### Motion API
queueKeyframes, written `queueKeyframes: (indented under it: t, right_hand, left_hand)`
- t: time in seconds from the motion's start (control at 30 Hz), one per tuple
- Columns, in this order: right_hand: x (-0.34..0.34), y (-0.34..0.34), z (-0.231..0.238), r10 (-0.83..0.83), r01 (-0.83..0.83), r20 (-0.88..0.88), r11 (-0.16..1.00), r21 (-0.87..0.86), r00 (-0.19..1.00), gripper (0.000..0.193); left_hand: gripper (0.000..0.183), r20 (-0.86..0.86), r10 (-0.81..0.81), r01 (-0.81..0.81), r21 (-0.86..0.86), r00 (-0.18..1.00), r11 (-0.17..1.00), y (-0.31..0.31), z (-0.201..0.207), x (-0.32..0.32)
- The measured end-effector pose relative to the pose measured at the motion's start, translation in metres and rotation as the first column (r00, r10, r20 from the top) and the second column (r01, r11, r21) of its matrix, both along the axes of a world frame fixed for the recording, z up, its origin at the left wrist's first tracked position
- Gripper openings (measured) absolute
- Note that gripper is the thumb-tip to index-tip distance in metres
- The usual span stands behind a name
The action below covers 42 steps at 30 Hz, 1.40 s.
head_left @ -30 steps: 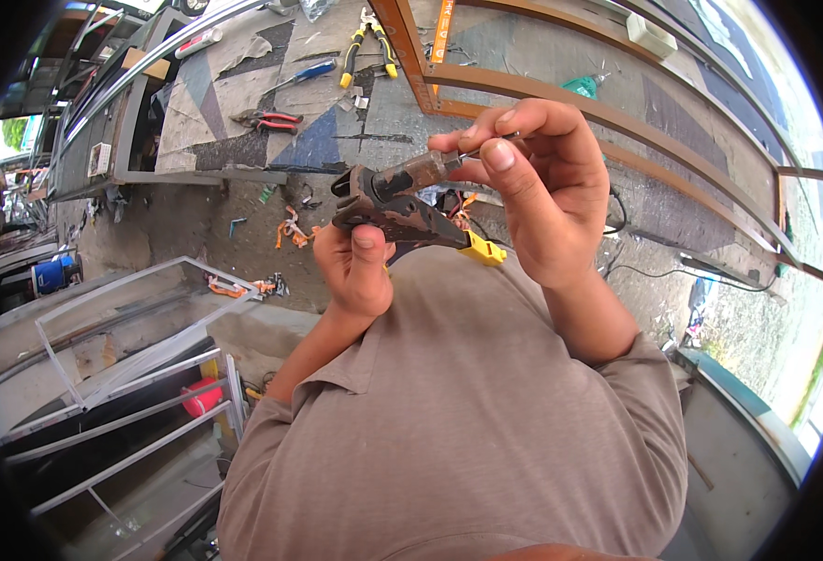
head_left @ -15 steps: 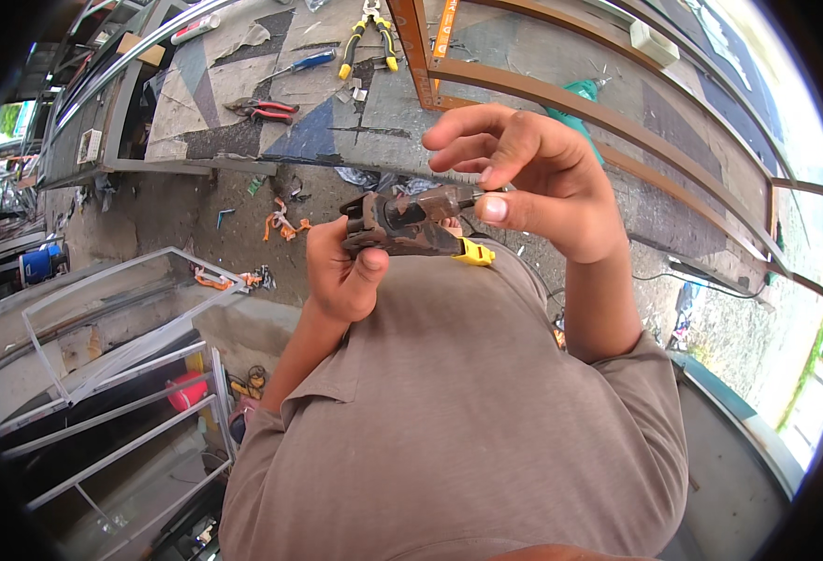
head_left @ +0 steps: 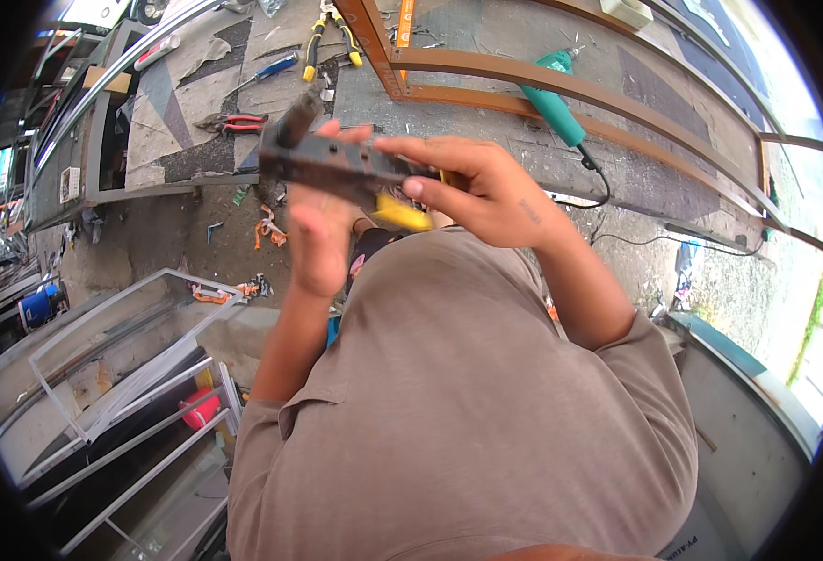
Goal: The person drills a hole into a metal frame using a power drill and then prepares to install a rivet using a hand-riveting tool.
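A worn, dark tool (head_left: 341, 157), drill-like in shape with a short barrel (head_left: 297, 120) sticking up at its left end, is held in front of my chest. Its lower edge carries a yellow part (head_left: 402, 213), smeared by motion. My right hand (head_left: 482, 187) grips the tool's right end, fingers over the top and thumb against the near side. Behind the tool's middle lies my left hand (head_left: 321, 248), thumb standing off it and fingers stretched, their tips showing above; the rest of those fingers is hidden.
On the worn workbench (head_left: 355, 117) lie yellow-black pliers (head_left: 332, 42), a blue screwdriver (head_left: 271, 70), red-handled pliers (head_left: 232, 122) and a corded green power tool (head_left: 556, 103). A brown metal frame (head_left: 514, 70) rests across its right side. Pale metal frames (head_left: 103, 365) lean at the lower left.
The tool has turned, moved up and left, and now has its barrel pointing up. My right hand has left the barrel's tip for the opposite end. My left thumb has come off the tool.
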State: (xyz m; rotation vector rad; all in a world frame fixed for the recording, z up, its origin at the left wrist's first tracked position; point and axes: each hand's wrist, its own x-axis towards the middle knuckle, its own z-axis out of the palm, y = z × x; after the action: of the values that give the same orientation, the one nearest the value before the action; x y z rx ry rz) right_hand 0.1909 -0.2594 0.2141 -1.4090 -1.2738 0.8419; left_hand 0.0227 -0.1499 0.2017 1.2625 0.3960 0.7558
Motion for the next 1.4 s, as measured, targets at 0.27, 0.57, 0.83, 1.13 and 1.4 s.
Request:
queueKeyframes:
  t: [0.27,0.57,0.83,1.13,1.4]
  right_hand:
    - [0.014,0.002,-0.007,-0.099,0.101,0.224,0.995,0.002,0.970,0.089]
    - [0.044,0.022,-0.023,-0.320,0.042,-0.749,0.930,-0.365,0.580,0.040]
    - [0.045,0.026,-0.026,-0.248,-0.062,-0.834,0.946,-0.318,0.492,0.036]
    - [0.025,0.047,0.003,-0.472,0.083,-0.584,0.819,-0.567,0.660,0.039]
    - [0.010,0.055,-0.019,-0.518,0.343,-0.316,0.813,-0.470,0.795,0.048]
  left_hand:
    - [0.118,0.046,-0.383,0.385,-0.055,0.923,0.921,-0.007,0.021,0.038]
    - [0.104,-0.274,-0.472,0.426,-0.211,0.838,0.880,-0.028,-0.018,0.033]
    - [0.101,-0.361,-0.484,0.453,-0.172,0.797,0.875,-0.027,-0.025,0.024]
    - [0.079,-0.233,-0.524,0.440,-0.332,0.819,0.834,-0.023,-0.026,0.024]
    - [0.040,-0.368,-0.575,0.465,-0.349,0.730,0.814,-0.009,-0.016,0.020]
